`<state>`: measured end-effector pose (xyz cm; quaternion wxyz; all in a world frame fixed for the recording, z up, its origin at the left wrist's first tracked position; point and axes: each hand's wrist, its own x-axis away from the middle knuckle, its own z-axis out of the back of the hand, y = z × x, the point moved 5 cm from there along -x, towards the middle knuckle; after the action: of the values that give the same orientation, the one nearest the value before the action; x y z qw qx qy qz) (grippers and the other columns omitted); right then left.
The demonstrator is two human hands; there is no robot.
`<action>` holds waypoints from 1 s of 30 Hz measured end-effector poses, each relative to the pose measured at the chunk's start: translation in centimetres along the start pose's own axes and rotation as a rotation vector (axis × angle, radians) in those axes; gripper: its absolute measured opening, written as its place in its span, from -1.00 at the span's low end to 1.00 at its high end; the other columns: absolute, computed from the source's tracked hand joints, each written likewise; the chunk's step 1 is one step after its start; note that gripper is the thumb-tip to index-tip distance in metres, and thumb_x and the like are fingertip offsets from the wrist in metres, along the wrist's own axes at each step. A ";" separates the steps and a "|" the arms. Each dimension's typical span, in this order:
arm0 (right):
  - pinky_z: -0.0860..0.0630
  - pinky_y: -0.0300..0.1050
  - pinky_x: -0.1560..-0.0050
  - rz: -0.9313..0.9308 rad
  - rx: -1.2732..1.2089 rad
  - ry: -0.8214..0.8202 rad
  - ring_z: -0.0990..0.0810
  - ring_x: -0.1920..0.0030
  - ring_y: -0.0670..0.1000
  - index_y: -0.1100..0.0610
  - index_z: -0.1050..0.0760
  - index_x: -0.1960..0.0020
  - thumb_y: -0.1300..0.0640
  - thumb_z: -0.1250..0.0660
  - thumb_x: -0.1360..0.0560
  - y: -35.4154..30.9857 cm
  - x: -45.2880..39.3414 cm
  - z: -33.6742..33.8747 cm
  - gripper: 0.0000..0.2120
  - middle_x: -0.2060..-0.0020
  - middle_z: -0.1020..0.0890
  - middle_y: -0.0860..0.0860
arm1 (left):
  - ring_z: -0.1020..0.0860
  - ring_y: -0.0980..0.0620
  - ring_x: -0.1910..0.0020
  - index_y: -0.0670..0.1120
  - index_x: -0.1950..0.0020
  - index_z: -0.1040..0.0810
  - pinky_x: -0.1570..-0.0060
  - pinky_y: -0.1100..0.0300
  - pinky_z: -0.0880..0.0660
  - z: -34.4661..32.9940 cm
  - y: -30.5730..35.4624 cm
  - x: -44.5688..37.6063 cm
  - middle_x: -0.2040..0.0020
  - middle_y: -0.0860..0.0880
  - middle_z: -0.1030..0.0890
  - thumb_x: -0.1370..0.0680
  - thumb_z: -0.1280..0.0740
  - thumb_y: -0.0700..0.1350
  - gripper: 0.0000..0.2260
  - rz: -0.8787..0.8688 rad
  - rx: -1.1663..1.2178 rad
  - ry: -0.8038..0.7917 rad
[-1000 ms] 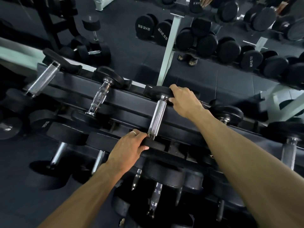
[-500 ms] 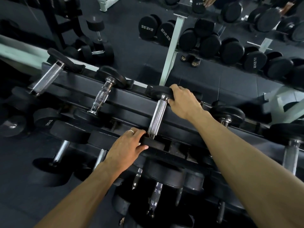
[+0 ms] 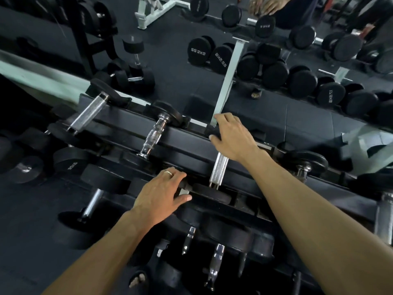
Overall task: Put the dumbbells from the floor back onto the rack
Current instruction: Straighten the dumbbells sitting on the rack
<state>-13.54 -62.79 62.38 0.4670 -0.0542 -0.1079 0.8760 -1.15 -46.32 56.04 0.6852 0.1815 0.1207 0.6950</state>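
A black dumbbell with a knurled steel handle (image 3: 219, 169) lies across the top tier of the black rack (image 3: 187, 141), its near head (image 3: 212, 195) on the front rail. My right hand (image 3: 232, 138) grips the far head, thumb on its left side and fingers curled over the top, hiding most of it. My left hand (image 3: 162, 193) rests beside the near head with fingers spread and nearly straight, thumb tip touching the head's left edge. A ring shows on one finger.
Two more dumbbells (image 3: 154, 135) (image 3: 88, 112) lie on the same tier to the left, another (image 3: 306, 165) to the right. Lower tiers hold several dumbbells (image 3: 217, 262). A wall mirror (image 3: 170, 67) behind reflects racked dumbbells. Dark rubber floor (image 3: 27, 241) lies left.
My left hand has let go of the near head and opened, sliding slightly left. My right hand has shifted further over the far head. The dumbbell stays on the rack.
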 end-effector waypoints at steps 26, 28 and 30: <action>-0.49 0.11 -0.10 -0.114 -0.063 -0.134 -0.55 -0.05 0.17 0.18 -0.34 -0.29 0.17 -0.27 -0.59 -9.5 -10.0 -5.1 -0.70 -0.07 -0.55 0.09 | -0.49 -0.02 -0.18 -0.09 -0.33 -0.45 -0.20 0.13 -0.44 5.3 -14.3 -2.3 -0.18 -0.02 -0.52 -0.47 -0.43 -0.01 -0.53 -0.067 0.059 0.002; -0.49 0.12 -0.08 -0.096 -0.043 -0.145 -0.54 -0.04 0.18 0.19 -0.34 -0.29 0.17 -0.27 -0.59 -9.9 -10.5 -4.9 -0.70 -0.05 -0.54 0.11 | -0.49 -0.02 -0.17 -0.09 -0.33 -0.44 -0.18 0.15 -0.43 5.3 -13.9 -2.3 -0.18 -0.02 -0.52 -0.48 -0.42 0.02 -0.54 -0.071 0.065 -0.010; -0.49 0.12 -0.06 -0.078 -0.019 -0.141 -0.54 -0.03 0.20 0.20 -0.35 -0.27 0.18 -0.28 -0.59 -10.3 -10.9 -4.7 -0.71 -0.03 -0.54 0.12 | -0.48 0.01 -0.18 -0.07 -0.35 -0.42 -0.19 0.18 -0.41 5.2 -13.7 -2.3 -0.19 0.00 -0.50 -0.50 -0.39 0.04 -0.54 -0.073 0.061 -0.021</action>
<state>1.81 -65.62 60.24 0.4914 0.0077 -0.1508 0.8577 13.52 -48.59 54.86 0.7054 0.2051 0.1414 0.6636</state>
